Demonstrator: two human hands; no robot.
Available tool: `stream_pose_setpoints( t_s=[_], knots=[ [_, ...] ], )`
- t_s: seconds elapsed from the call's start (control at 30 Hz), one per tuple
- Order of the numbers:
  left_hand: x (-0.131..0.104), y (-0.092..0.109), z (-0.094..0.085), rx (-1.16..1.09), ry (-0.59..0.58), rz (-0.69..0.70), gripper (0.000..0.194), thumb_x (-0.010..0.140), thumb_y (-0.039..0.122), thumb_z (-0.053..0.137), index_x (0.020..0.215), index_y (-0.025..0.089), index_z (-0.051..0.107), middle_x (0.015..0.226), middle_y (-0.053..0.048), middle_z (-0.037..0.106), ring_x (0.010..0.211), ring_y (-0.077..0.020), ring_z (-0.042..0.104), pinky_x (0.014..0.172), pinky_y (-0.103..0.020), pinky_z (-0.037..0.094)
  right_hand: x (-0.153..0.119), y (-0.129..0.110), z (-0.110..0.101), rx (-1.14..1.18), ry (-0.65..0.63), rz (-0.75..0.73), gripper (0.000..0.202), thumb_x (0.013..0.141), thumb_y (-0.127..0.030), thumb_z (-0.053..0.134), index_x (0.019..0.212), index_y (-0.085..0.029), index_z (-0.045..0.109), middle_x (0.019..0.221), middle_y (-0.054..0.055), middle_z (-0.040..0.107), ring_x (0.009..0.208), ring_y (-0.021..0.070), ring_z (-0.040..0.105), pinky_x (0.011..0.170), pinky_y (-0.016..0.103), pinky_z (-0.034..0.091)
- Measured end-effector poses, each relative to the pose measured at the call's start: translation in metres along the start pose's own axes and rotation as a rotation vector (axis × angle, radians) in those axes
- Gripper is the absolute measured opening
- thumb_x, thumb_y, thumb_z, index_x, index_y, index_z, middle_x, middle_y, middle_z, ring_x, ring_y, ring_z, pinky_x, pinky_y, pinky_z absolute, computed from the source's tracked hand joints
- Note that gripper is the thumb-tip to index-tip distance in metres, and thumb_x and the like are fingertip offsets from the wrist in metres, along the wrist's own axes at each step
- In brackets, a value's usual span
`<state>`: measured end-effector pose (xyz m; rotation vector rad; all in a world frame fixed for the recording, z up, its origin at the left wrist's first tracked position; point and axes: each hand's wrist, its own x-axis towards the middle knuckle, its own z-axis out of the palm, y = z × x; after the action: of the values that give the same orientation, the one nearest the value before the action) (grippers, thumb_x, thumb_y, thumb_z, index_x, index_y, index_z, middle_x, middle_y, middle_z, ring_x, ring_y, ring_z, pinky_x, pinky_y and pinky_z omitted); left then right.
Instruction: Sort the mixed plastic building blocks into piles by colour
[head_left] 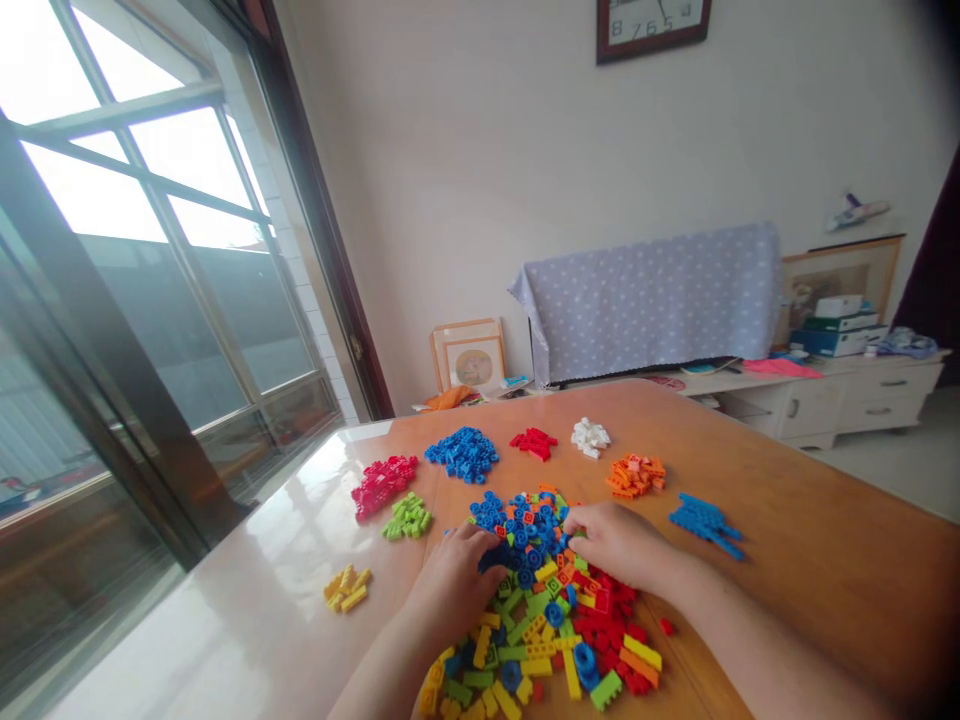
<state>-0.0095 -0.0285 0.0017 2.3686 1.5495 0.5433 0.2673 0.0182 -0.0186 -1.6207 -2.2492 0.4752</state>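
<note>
A mixed pile of toy building bricks (536,605) lies in front of me on the wooden table, in blue, green, yellow, red and orange. My left hand (461,568) rests against the pile's left side, thumb and fingers apart, with the fingertips by the blue round bricks (525,550). From the right, my right hand (619,540) reaches to the pile's upper right edge. Its fingers are bent, with a gap between thumb and forefinger, and no brick shows in its grip. Some bricks under both hands are hidden.
Around the pile sit single-colour heaps: pink (382,487), light green (407,517), yellow (347,588), blue (461,455), red (534,443), white (590,437) and orange (636,475). Long blue bricks (705,522) lie at the right. A white cabinet (855,400) stands beyond the table (810,530).
</note>
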Motion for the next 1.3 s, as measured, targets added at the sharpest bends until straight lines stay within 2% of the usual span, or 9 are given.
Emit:
stream_pose_setpoints(
  t_s=[0.23,0.47,0.6,0.7,0.83,0.97,1.07,1.17,1.3],
  knots=[
    [0.005,-0.004,0.007,-0.036,0.054,0.045,0.023,0.089,0.023,0.055,0.106,0.024,0.069,0.109,-0.006,0.063,0.097,-0.0204,0.061,0.083,-0.029,0.048,-0.003,-0.009,0.003,0.137,0.017,-0.100,0.017,0.084,-0.033,0.058,0.084,-0.024,0.073,0.079,0.000,0.072,0.072,0.0154,0.060,0.060,0.024,0.031],
    [0.008,-0.011,0.012,-0.053,0.085,0.075,0.020,0.090,0.018,0.052,0.101,0.023,0.068,0.103,-0.004,0.062,0.090,-0.0173,0.060,0.080,-0.027,0.046,-0.002,0.010,-0.009,0.220,0.063,-0.031,0.018,0.084,-0.029,0.052,0.080,-0.020,0.067,0.065,-0.002,0.061,0.061,0.0126,0.051,0.056,0.023,0.031],
    [0.008,-0.011,0.011,-0.047,0.083,0.090,0.019,0.090,0.018,0.052,0.101,0.023,0.067,0.103,-0.004,0.062,0.089,-0.0169,0.060,0.081,-0.027,0.046,-0.005,0.019,-0.017,0.262,-0.039,-0.027,0.013,0.079,-0.022,0.055,0.083,-0.018,0.066,0.066,-0.003,0.059,0.061,0.0112,0.048,0.056,0.021,0.032],
    [0.007,-0.009,0.009,-0.034,0.082,0.097,0.020,0.092,0.020,0.050,0.102,0.023,0.067,0.104,-0.005,0.062,0.091,-0.0174,0.060,0.081,-0.027,0.046,-0.013,0.017,-0.027,0.302,-0.186,-0.021,0.011,0.076,-0.021,0.060,0.085,-0.018,0.065,0.067,-0.003,0.057,0.060,0.0104,0.046,0.052,0.020,0.029],
    [0.005,-0.005,0.003,-0.020,0.073,0.098,0.022,0.093,0.022,0.048,0.105,0.024,0.067,0.106,-0.005,0.062,0.093,-0.0184,0.061,0.081,-0.028,0.046,-0.025,0.007,-0.041,0.268,-0.388,-0.051,0.022,0.072,-0.030,0.072,0.090,-0.019,0.064,0.074,-0.002,0.061,0.064,0.0115,0.050,0.051,0.020,0.030],
    [0.003,0.001,-0.002,-0.019,0.085,0.097,0.022,0.094,0.024,0.048,0.104,0.024,0.067,0.106,-0.006,0.062,0.093,-0.0188,0.061,0.081,-0.028,0.046,-0.032,-0.003,-0.046,0.213,-0.509,-0.085,0.041,0.068,-0.044,0.078,0.097,-0.021,0.062,0.078,-0.003,0.061,0.066,0.0117,0.052,0.050,0.020,0.032],
    [0.002,0.005,-0.005,-0.012,0.082,0.085,0.021,0.095,0.026,0.048,0.102,0.024,0.067,0.104,-0.006,0.062,0.092,-0.0190,0.061,0.079,-0.027,0.046,-0.033,-0.008,-0.041,0.152,-0.531,-0.091,0.041,0.066,-0.042,0.078,0.099,-0.021,0.063,0.076,-0.004,0.060,0.062,0.0109,0.052,0.049,0.020,0.032],
    [0.002,0.007,-0.006,-0.010,0.076,0.079,0.021,0.095,0.028,0.048,0.102,0.024,0.067,0.102,-0.006,0.062,0.090,-0.0190,0.061,0.077,-0.027,0.047,-0.032,-0.009,-0.036,0.110,-0.456,-0.092,0.030,0.069,-0.034,0.075,0.094,-0.021,0.064,0.076,-0.004,0.063,0.062,0.0107,0.052,0.046,0.020,0.029],
    [0.001,0.010,-0.005,-0.030,0.087,0.102,0.022,0.096,0.029,0.047,0.101,0.024,0.068,0.099,-0.006,0.062,0.090,-0.0191,0.061,0.078,-0.027,0.047,-0.029,-0.013,-0.032,0.347,-0.475,-0.009,0.018,0.082,-0.034,0.061,0.090,-0.019,0.061,0.072,-0.001,0.067,0.057,0.0104,0.057,0.047,0.019,0.033]
  ],
)
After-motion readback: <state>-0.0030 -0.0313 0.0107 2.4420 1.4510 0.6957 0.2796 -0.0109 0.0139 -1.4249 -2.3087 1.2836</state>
